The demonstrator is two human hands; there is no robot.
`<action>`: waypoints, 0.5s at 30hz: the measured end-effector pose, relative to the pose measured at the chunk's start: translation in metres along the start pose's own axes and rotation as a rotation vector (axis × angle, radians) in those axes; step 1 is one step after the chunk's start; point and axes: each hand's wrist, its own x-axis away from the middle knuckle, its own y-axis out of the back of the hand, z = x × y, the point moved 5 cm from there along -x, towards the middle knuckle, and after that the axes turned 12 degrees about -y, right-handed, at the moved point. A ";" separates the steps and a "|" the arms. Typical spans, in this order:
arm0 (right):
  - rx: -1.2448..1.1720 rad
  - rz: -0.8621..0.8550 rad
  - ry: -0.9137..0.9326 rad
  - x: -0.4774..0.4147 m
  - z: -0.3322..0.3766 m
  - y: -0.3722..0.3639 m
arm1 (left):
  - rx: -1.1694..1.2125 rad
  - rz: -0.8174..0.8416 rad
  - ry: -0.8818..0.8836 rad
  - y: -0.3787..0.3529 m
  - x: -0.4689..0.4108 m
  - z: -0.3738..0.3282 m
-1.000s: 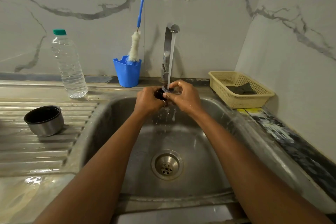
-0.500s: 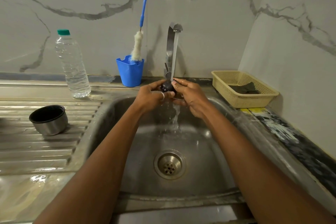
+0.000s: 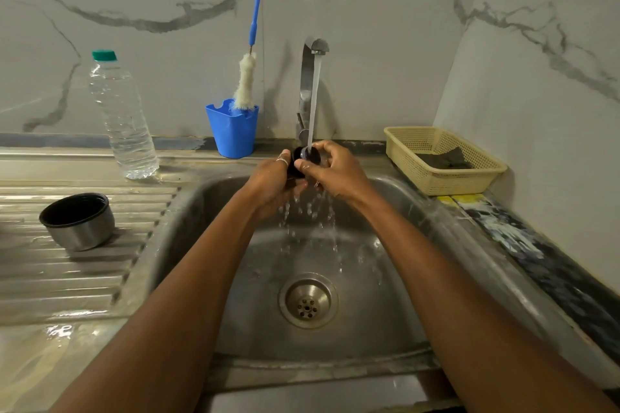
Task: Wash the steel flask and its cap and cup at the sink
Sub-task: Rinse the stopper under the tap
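While water runs in a thin stream from the steel tap (image 3: pixel 315 45) at the top centre of the frame, the person holds the small round black cap (image 3: pixel 308 155) straight under it, over the back of the steel sink (image 3: pixel 396 245). Both hands are clamped on it. The left hand (image 3: pixel 273 181) cups it with curled fingers, and the right hand (image 3: pixel 337 174) pinches its rim between thumb and fingertips. Drops fall from the palms into the basin, so I judge the cap to be mid-rinse. At the left of the frame, the short steel cup with a dark lining (image 3: pixel 78 221) stands mouth up on the ribbed, wet worktop (image 3: pixel 50 282), well apart from the hands. Whether it is washed I cannot tell. The flask is nowhere in view, so the largest part probably remains. The blue-handled bottle brush (image 3: pixel 246 80) waits in a blue plastic holder (image 3: pixel 231 131) beside the tap.
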 end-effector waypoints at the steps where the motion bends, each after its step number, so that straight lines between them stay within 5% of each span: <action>1: 0.039 -0.018 0.027 0.001 0.001 0.001 | -0.009 -0.008 0.008 0.000 -0.001 0.002; 15: 0.174 -0.008 0.046 0.001 -0.008 0.020 | -0.130 -0.045 0.023 0.003 -0.001 0.004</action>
